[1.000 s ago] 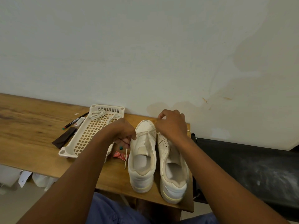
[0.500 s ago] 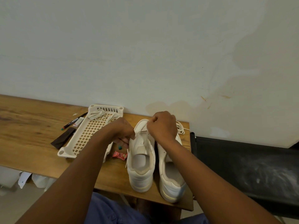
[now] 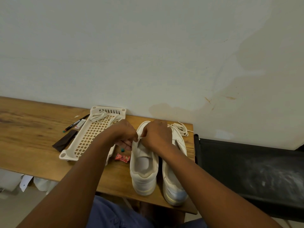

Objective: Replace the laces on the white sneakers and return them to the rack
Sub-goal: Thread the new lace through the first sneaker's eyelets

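Two white sneakers stand side by side on the wooden table, heels toward me: the left sneaker [image 3: 143,170] and the right sneaker [image 3: 174,183]. My left hand [image 3: 125,134] and my right hand [image 3: 157,134] meet over the left sneaker's eyelets, each pinching the white lace [image 3: 140,137] there. A loose white lace [image 3: 180,128] lies bunched by the right sneaker's toe. More laces [image 3: 102,116] rest in the far end of a cream lattice rack [image 3: 87,139] left of the shoes.
A marker pen [image 3: 76,123], a small white object and a dark brown strip [image 3: 65,140] lie left of the rack. A red wrapper [image 3: 122,157] and a small green piece [image 3: 122,150] sit by the left sneaker. A black seat [image 3: 250,170] adjoins the table's right edge.
My right hand has moved left, from over the right sneaker to the left sneaker's eyelets, closing up to my left hand. The loose lace at the right toe is now uncovered.
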`<state>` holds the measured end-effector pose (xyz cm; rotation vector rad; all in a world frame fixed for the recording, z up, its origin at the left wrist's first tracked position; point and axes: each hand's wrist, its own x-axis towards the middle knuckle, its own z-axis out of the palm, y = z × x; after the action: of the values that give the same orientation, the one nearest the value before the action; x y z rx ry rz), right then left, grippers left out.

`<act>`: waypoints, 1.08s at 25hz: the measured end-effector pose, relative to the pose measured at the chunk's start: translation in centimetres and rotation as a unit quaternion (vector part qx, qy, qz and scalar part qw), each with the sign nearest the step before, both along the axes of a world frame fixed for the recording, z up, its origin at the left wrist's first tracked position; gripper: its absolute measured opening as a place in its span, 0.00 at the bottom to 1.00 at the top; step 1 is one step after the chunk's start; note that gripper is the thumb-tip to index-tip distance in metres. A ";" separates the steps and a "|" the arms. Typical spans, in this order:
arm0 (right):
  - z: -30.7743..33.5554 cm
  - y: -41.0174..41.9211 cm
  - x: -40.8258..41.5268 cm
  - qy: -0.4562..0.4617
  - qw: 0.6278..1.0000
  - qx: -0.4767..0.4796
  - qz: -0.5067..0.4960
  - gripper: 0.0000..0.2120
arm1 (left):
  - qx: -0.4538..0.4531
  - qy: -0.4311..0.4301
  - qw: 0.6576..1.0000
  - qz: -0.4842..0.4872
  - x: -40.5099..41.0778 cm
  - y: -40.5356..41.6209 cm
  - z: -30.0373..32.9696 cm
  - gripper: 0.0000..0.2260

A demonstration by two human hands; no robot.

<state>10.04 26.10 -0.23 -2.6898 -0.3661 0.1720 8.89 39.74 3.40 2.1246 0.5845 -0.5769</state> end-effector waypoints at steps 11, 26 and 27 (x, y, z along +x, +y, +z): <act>1.2 -1.0 0.6 0.019 0.990 0.110 -0.081 0.09 | -0.003 -0.002 1.000 0.004 0.1 0.2 -0.2 0.11; 2.7 -3.3 2.1 0.046 0.944 0.245 -0.217 0.06 | 0.015 -0.019 1.000 0.017 0.3 0.0 -0.9 0.10; 2.8 -4.0 2.5 0.041 0.937 0.255 -0.235 0.05 | 0.015 -0.017 1.000 0.017 0.3 0.0 -0.9 0.10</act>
<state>12.53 22.14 2.60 -2.1668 0.2367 0.0371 9.21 39.76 2.55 2.1450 0.6131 -0.5146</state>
